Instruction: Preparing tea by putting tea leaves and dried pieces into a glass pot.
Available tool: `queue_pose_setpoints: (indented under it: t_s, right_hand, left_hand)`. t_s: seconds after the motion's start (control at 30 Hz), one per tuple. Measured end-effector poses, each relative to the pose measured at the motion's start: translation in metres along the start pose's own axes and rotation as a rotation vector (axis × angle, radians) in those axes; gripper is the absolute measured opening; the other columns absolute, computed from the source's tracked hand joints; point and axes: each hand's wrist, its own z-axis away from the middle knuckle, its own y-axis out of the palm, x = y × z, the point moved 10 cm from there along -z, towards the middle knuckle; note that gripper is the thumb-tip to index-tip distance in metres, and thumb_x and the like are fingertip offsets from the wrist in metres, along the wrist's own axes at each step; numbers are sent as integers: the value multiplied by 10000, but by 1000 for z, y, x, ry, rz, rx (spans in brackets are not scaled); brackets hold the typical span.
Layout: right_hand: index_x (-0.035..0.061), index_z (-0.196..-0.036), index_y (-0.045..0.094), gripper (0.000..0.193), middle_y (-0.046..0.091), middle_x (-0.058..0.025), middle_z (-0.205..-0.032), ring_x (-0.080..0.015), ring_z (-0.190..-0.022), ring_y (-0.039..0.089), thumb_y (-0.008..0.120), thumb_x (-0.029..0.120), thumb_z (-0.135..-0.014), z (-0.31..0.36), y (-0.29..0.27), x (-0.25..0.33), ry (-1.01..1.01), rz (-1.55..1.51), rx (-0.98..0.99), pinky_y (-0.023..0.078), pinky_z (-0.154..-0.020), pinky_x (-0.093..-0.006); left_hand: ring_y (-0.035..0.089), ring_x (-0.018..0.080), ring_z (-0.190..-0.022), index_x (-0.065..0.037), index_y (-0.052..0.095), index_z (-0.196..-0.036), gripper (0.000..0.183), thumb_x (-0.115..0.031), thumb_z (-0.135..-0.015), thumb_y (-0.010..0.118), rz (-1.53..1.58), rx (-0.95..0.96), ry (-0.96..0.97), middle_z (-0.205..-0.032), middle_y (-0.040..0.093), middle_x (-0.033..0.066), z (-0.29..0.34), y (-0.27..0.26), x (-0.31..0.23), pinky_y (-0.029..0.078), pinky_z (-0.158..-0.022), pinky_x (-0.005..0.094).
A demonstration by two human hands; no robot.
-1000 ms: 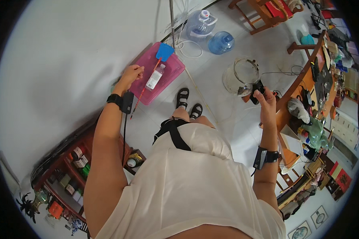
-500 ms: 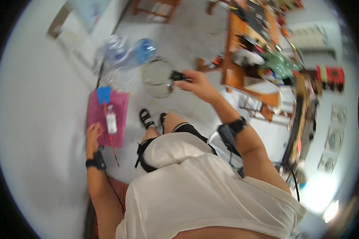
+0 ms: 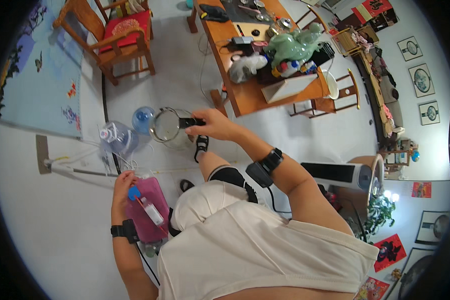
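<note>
My right hand [image 3: 212, 124] is closed round the black handle of a clear glass pot with a metal rim [image 3: 158, 131], held out in front of me above the floor. Lower on the left, my left hand [image 3: 125, 182] has loosely bent fingers beside a pink plastic piece with a flat top [image 3: 150, 192]; I see nothing in it. On the pink top lie a white bottle [image 3: 153, 214] and a red-stemmed tool with a blue flat head [image 3: 134, 193], partly beside my left wrist.
Two large bluish water bottles, one [image 3: 119, 137] near the wall and one [image 3: 144, 120] beside the pot, stand on the floor. White cables [image 3: 130, 164] run by my left hand. A wooden table [image 3: 245, 102] and a chair with red cushion [image 3: 127, 31] are ahead.
My view has turned, bringing the wooden chair into sight at upper left and shifting the table leftward. The glass pot stays in my right hand; my left hand is now nearer the cables.
</note>
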Motion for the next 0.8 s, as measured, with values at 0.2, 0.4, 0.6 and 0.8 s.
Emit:
queue_pose_setpoints:
  t_s: [0.2, 0.4, 0.6, 0.8]
  right_hand:
    - [4, -790, 626, 358, 547, -62, -611, -125, -581, 457, 724, 349, -788, -36, -59, -62, 94, -171, -81, 381, -535, -309]
    - [-12, -826, 627, 359, 561, -62, -634, -121, -596, 471, 724, 333, -799, -78, -131, -76, 81, -227, -85, 402, -553, -297]
    - [-10, -878, 659, 364, 589, -62, -673, -132, -630, 520, 720, 341, -800, -104, -197, -93, 136, -185, -221, 424, -577, -292]
    - [-5, -871, 662, 368, 595, -72, -688, -135, -619, 515, 720, 350, -792, -133, -236, -119, 121, -247, -326, 415, -565, -297]
  left_hand:
    - [613, 140, -864, 7, 588, -1123, 315, -248, -937, 582, -89, 313, 51, -956, 657, 84, -76, 110, -118, 487, -797, 273]
    - [604, 132, -870, -10, 608, -1040, 293, -286, -959, 551, -212, 465, 139, -944, 640, 62, -135, 218, -249, 480, -814, 281]
    - [597, 124, -855, -49, 607, -964, 332, -372, -963, 528, -164, 479, 45, -907, 613, 32, -204, 261, -316, 464, -775, 261]
    - [605, 127, -836, -66, 614, -881, 242, -303, -916, 584, -317, 515, 71, -877, 626, 36, -264, 295, -375, 482, -765, 268]
